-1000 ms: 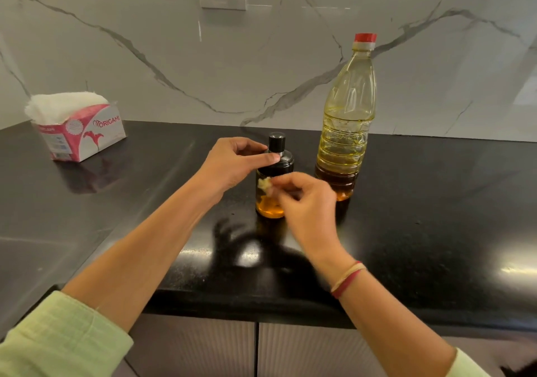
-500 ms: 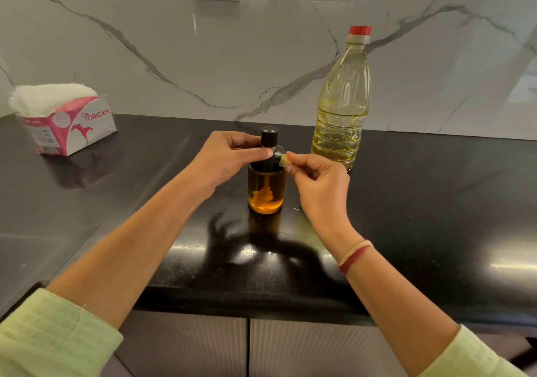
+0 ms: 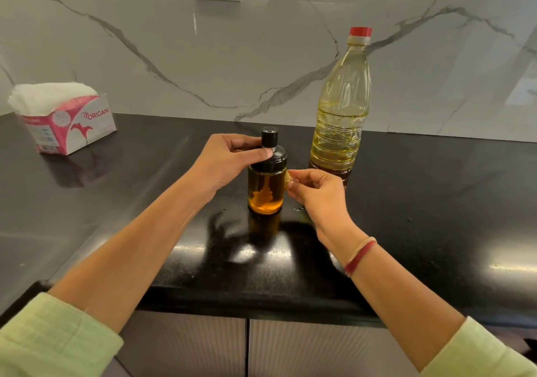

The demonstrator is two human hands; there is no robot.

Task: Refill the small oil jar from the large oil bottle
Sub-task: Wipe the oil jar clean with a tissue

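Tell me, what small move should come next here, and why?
Probably wipe the small oil jar with the yellowish wad pinched in the right hand, held right beside the glass just under the black lid. The left hand grips that lid, steadying it, and the large oil bottle stands capped.

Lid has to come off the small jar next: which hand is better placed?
Left: the left hand grips the black lid, while the right hand pinches a small yellowish wad beside the small jar.
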